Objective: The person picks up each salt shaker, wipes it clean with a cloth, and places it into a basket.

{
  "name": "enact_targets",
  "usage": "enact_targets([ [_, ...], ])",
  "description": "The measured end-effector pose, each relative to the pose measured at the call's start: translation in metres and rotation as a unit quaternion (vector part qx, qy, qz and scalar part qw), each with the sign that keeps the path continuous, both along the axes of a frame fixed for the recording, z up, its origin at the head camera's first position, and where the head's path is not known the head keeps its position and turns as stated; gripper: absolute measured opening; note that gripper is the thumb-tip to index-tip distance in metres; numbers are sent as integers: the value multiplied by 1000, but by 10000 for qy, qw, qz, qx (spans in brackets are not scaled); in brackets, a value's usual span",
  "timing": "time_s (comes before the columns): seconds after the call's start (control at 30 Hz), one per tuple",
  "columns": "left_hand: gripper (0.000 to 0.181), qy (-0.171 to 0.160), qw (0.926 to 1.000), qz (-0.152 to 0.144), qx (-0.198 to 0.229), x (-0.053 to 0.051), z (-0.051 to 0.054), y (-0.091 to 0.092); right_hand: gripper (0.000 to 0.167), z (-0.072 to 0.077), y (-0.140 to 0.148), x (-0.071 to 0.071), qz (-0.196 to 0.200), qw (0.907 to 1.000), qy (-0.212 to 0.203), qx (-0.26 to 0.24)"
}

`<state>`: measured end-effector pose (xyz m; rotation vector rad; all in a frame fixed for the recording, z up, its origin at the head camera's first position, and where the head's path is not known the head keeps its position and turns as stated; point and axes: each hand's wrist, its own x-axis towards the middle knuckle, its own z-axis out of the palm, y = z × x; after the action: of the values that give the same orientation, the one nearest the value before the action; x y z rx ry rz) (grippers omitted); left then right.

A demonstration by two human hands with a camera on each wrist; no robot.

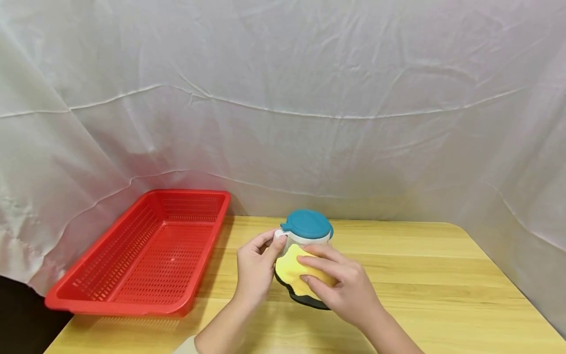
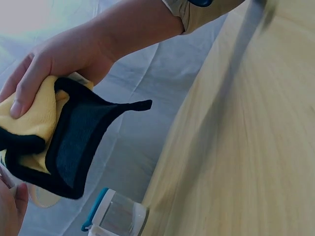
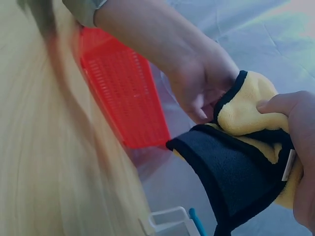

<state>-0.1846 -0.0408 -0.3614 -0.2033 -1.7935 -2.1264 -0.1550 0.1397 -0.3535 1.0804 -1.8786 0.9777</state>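
My right hand (image 1: 342, 280) grips a folded yellow cloth (image 1: 292, 270) with dark grey backing and black edging. Close on its left, my left hand (image 1: 256, 268) has curled fingers against a clear thing with a curved rim (image 2: 44, 197); the cloth hides most of it, and its kind cannot be told. In the left wrist view, the cloth hangs with its dark side outward and a black loop sticking out. Behind both hands stands a clear jar with a blue lid (image 1: 307, 224), white rim and white handle. The wrist views show this jar apart from the hands.
A red perforated plastic basket (image 1: 152, 265) sits on the left part of the wooden table (image 1: 420, 290). Pale fabric (image 1: 283, 98) hangs behind the table and along its sides.
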Motion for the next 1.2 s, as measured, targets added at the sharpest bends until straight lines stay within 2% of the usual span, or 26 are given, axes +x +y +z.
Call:
enact_targets([
  [0.13, 24, -57, 9999, -32, 86, -2, 2, -2, 36, 5, 7, 1, 2, 9994, -339, -116],
  [0.3, 25, -209, 9993, -90, 305, -4, 5, -5, 45, 10, 17, -2, -57, 9986, -375, -363],
  [0.47, 28, -440, 9966, -132, 691, -8, 7, -9, 48, 13, 26, -4, -166, 9960, -557, -681],
  [0.63, 27, -406, 9944, -286, 931, -11, 9, -16, 46, 15, 35, -8, -69, 9927, -790, -905],
  [0.73, 25, -330, 9937, -421, 983, -12, 11, -19, 43, 16, 41, -9, -82, 9858, -1284, -1082],
  [0.87, 22, -231, 9931, -628, 964, -11, 13, -21, 38, 14, 46, -8, -251, 9694, -2042, -1337],
  [0.97, 20, -199, 9933, -688, 908, -11, 13, -22, 36, 13, 46, -7, -221, 9625, -2303, -1415],
  [1.07, 19, -200, 9939, -626, 883, -11, 14, -22, 36, 12, 43, -6, -88, 9635, -2283, -1397],
  [1.2, 21, -104, 9954, -478, 825, -10, 15, -21, 39, 13, 38, -3, -17, 9707, -1979, -1364],
])
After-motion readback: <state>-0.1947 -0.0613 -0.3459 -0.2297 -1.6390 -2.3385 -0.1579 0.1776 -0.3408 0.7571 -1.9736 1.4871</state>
